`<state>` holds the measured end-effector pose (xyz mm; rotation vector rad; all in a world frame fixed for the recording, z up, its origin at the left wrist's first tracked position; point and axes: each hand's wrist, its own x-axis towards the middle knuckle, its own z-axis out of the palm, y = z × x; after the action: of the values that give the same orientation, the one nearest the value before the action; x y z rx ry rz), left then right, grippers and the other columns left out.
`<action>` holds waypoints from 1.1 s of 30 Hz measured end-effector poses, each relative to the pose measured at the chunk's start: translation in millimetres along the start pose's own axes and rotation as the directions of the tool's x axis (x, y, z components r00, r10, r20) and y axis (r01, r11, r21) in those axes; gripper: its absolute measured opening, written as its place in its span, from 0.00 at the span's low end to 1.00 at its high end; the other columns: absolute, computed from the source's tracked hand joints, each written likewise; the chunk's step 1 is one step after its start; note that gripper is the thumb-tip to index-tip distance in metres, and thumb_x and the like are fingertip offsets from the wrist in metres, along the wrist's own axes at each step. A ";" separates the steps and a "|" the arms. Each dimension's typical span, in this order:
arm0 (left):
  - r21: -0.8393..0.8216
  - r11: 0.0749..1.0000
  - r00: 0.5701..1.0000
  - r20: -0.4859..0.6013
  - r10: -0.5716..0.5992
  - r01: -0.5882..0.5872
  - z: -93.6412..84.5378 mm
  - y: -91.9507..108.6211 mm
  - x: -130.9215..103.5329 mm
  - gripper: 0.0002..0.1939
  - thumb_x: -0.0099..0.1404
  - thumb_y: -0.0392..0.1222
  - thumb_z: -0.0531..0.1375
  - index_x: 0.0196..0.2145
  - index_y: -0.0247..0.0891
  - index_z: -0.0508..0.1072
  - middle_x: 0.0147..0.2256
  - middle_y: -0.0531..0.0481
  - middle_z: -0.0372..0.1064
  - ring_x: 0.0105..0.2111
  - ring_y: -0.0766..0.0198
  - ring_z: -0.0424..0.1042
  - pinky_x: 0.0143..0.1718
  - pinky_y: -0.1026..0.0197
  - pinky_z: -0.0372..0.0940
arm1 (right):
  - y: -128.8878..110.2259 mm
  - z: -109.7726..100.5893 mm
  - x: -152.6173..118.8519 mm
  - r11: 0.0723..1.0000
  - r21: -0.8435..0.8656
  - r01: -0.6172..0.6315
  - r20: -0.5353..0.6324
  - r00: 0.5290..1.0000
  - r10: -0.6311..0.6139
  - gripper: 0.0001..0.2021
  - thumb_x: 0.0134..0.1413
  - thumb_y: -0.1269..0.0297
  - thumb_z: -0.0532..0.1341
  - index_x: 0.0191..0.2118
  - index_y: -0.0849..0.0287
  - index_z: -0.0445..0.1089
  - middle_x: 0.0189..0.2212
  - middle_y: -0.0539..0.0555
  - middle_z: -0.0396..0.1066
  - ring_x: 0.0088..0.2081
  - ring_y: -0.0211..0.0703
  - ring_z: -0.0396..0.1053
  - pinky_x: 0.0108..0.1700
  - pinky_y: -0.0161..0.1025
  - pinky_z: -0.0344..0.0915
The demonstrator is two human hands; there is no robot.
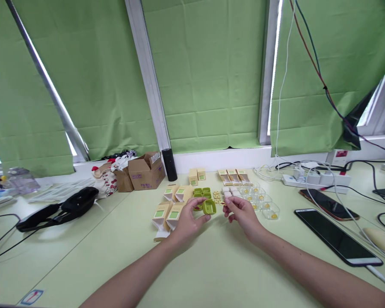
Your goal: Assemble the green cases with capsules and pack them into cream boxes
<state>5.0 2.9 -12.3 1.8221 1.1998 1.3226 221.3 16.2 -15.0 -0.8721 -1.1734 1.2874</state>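
My left hand (pixel 192 217) grips a small green square cup (pixel 209 207), tilted so its hollow side faces me. Just right of it, my right hand (pixel 240 214) pinches a small yellow ring-like piece (pixel 222 203) between thumb and fingertips. Behind the hands lie more green cups (pixel 202 191) in rows, several small yellow pieces (pixel 216 196) and some pale pink-white blocks (pixel 231 191). Clear plastic cups with yellow bits inside (pixel 270 210) stand beyond my right hand. Opened cardboard boxes with green labels (pixel 162 216) lie left of my left hand.
Farther back stand closed small boxes (pixel 197 175) and open ones (pixel 233 176). A brown carton (pixel 146 171) and black cylinder (pixel 169 164) are at the back left. Black headgear (pixel 64 209) lies left; phones (pixel 338 236), cables and a power strip (pixel 317 182) lie right.
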 end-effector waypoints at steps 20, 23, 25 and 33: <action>0.019 1.000 1.000 0.005 -0.004 0.004 2.6 7.5 -3.5 0.25 0.57 0.35 0.72 0.53 0.44 0.79 0.55 0.42 0.75 0.56 0.47 0.72 0.61 0.44 0.66 | 8.0 5.0 -5.5 0.966 -0.028 0.256 0.097 0.963 -0.252 0.18 0.47 0.49 0.77 0.37 0.56 0.79 0.29 0.51 0.76 0.26 0.42 0.73 0.30 0.43 0.76; 0.020 0.999 0.999 0.023 0.031 -0.031 3.5 7.3 -4.6 0.25 0.57 0.34 0.71 0.53 0.44 0.79 0.56 0.43 0.74 0.57 0.48 0.72 0.62 0.44 0.65 | 7.5 4.2 -9.0 0.951 -0.126 0.281 0.105 0.958 -0.269 0.13 0.51 0.53 0.75 0.36 0.55 0.79 0.31 0.52 0.77 0.26 0.42 0.72 0.30 0.42 0.74; 0.024 0.998 0.998 0.036 0.051 -0.052 3.8 7.9 -5.5 0.24 0.58 0.34 0.71 0.53 0.44 0.79 0.56 0.42 0.74 0.57 0.48 0.71 0.62 0.44 0.65 | 7.5 3.6 -11.6 0.915 -0.222 0.337 0.125 0.941 -0.316 0.09 0.55 0.55 0.72 0.37 0.54 0.79 0.33 0.53 0.78 0.29 0.44 0.74 0.32 0.42 0.74; 0.052 0.995 0.994 0.074 0.084 -0.088 4.5 13.5 -8.3 0.23 0.59 0.33 0.71 0.52 0.45 0.79 0.54 0.44 0.70 0.56 0.50 0.71 0.61 0.46 0.66 | 12.8 0.0 -14.3 0.579 -0.451 0.679 0.305 0.727 -0.615 0.07 0.69 0.65 0.62 0.45 0.53 0.79 0.38 0.57 0.80 0.35 0.47 0.76 0.37 0.43 0.72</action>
<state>12.8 -10.1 -5.8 1.9636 1.1419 1.2705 219.5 3.7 -29.5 -0.6380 -1.7893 0.3821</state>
